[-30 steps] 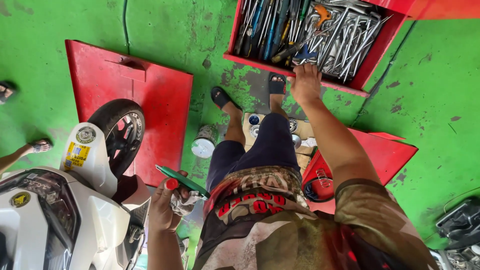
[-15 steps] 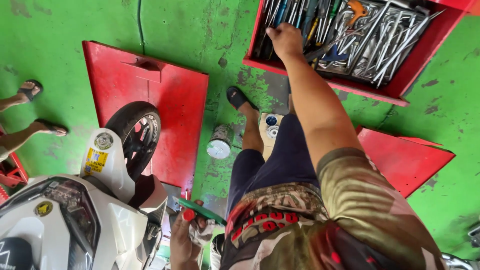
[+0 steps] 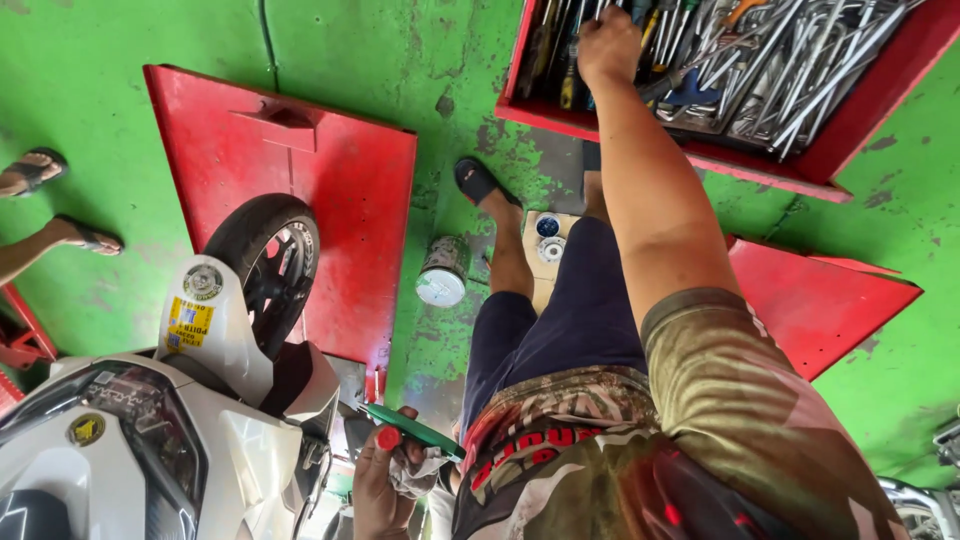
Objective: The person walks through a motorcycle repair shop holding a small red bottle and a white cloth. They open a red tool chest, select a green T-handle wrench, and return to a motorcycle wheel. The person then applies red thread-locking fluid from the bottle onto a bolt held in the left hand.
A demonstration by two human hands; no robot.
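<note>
My right hand [image 3: 608, 42] reaches forward into a red tool drawer [image 3: 690, 152] and closes among the screwdrivers and wrenches [image 3: 790, 60] at its left side; what it grips is hidden. Low at my left side, my left hand [image 3: 375, 492] holds a flat green part [image 3: 418, 432] with a red tip, together with a crumpled white rag [image 3: 412, 472]. My legs in dark shorts and sandals stretch between the two hands.
A white scooter [image 3: 150, 440] stands at the lower left, its front wheel [image 3: 265, 255] on a red metal ramp [image 3: 345, 190]. A dirty can [image 3: 443, 272] and small round parts [image 3: 548, 238] lie by my feet. Another person's sandalled feet [image 3: 60, 205] are at the left edge. A red panel [image 3: 815, 300] lies at the right.
My right hand has slid leftward and deeper into the drawer among the tools. My left hand keeps the green part and rag, staying low beside the scooter.
</note>
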